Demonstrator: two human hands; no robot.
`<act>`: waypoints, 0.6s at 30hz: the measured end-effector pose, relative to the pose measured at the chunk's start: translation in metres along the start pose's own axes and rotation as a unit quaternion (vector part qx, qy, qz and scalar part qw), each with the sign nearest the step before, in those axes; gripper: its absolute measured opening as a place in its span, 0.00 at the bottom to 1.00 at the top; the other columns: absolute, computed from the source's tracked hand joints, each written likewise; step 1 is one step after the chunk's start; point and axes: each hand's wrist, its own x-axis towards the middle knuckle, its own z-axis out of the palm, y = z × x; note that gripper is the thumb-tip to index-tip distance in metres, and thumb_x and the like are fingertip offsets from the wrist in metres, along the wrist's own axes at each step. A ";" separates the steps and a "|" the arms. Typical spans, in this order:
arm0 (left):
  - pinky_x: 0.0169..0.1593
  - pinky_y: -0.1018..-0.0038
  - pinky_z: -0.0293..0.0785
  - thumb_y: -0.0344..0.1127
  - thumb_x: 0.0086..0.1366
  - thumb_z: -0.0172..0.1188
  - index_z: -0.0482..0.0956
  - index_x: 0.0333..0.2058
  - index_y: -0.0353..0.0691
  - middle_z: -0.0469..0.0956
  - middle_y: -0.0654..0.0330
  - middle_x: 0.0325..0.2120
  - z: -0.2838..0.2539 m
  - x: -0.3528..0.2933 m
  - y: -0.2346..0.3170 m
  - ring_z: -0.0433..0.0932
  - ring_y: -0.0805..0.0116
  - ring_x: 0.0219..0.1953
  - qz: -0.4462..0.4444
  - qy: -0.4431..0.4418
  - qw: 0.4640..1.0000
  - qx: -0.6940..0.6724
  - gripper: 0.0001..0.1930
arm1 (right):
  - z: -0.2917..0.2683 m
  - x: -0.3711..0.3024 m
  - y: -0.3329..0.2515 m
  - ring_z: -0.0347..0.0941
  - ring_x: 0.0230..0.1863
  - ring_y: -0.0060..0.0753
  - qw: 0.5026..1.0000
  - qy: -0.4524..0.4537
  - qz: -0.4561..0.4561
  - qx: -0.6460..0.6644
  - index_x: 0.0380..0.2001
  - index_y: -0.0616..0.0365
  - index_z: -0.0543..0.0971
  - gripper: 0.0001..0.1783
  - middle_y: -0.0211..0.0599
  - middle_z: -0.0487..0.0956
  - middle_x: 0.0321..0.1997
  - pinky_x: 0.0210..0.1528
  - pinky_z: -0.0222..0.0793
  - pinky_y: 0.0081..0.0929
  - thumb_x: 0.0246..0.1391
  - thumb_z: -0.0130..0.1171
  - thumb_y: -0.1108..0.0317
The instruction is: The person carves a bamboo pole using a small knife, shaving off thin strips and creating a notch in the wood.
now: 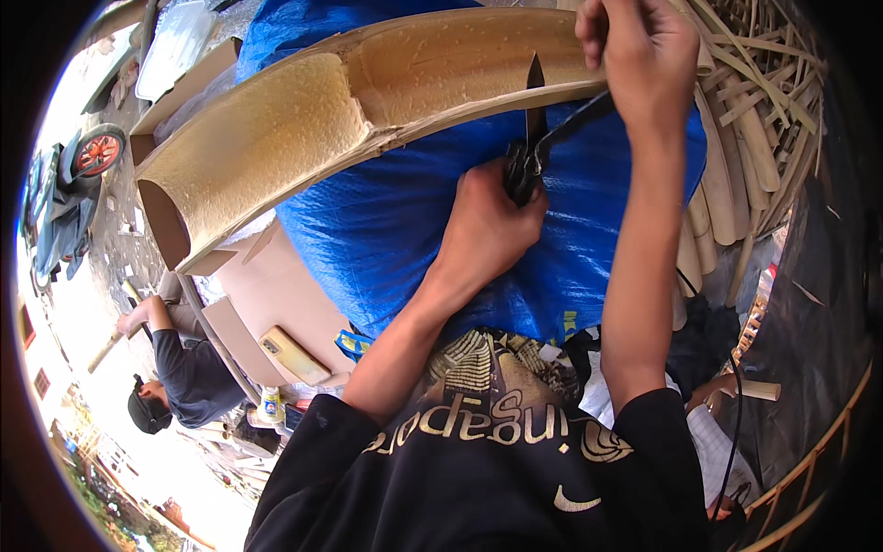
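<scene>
My left hand (492, 216) is closed around the black handle of a bladed tool (522, 170). Its dark, pointed blade stands upward and overlaps the lower edge of a large split bamboo piece (469, 55). A second thin dark part slants from the tool toward my right wrist; I cannot tell whether it is another blade or a strap. The hollow side of the bamboo, with a node ridge, faces up, across a blue plastic sheet or sack (386, 212) over my lap. At the bamboo's right end my right hand (644, 46) is raised with curled fingers; their contents are hidden.
Bamboo strips and split lengths (754, 138) are heaped at the right. A phone (294, 354) lies on cardboard (276, 304) at the left. Further left a person in dark clothing (193, 377) works with a pole. A wheel (97, 152) shows at the far left.
</scene>
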 end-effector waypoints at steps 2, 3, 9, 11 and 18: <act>0.21 0.71 0.63 0.29 0.60 0.60 0.71 0.23 0.35 0.68 0.62 0.13 0.000 0.000 0.003 0.66 0.77 0.16 -0.001 0.008 1.000 -0.009 0.09 | -0.018 -0.015 -0.015 0.71 0.23 0.19 0.995 -0.096 0.018 0.037 0.30 0.60 0.77 0.22 0.32 0.78 0.25 0.25 0.66 0.19 0.71 0.49 0.53; 0.24 0.68 0.64 0.27 0.58 0.60 0.71 0.24 0.31 0.68 0.56 0.13 -0.001 -0.001 0.005 0.65 0.75 0.18 -0.004 0.013 1.000 -0.006 0.08 | -0.024 -0.021 -0.018 0.74 0.28 0.22 0.988 -0.149 -0.008 0.038 0.35 0.62 0.78 0.22 0.35 0.80 0.30 0.30 0.69 0.20 0.70 0.49 0.52; 0.26 0.65 0.66 0.26 0.57 0.59 0.72 0.25 0.29 0.67 0.50 0.14 0.003 -0.001 0.000 0.63 0.72 0.19 -0.015 0.029 0.999 -0.019 0.07 | -0.010 -0.088 -0.009 0.72 0.37 0.30 0.945 -0.021 -0.263 -0.195 0.41 0.62 0.76 0.28 0.41 0.81 0.37 0.43 0.66 0.28 0.70 0.42 0.45; 0.26 0.66 0.68 0.27 0.58 0.61 0.74 0.26 0.30 0.70 0.52 0.15 0.006 0.003 -0.003 0.65 0.73 0.20 0.079 0.031 0.996 -0.030 0.07 | 0.006 -0.114 -0.005 0.72 0.39 0.32 0.925 -0.012 -0.311 -0.218 0.41 0.59 0.77 0.26 0.38 0.82 0.39 0.44 0.66 0.32 0.67 0.47 0.44; 0.25 0.69 0.68 0.29 0.59 0.61 0.74 0.26 0.31 0.71 0.57 0.14 0.007 -0.010 0.011 0.68 0.76 0.20 0.051 0.065 0.997 -0.002 0.07 | 0.068 -0.122 0.008 0.74 0.39 0.35 0.898 0.092 -0.381 -0.200 0.42 0.55 0.77 0.16 0.37 0.84 0.42 0.45 0.68 0.32 0.57 0.66 0.57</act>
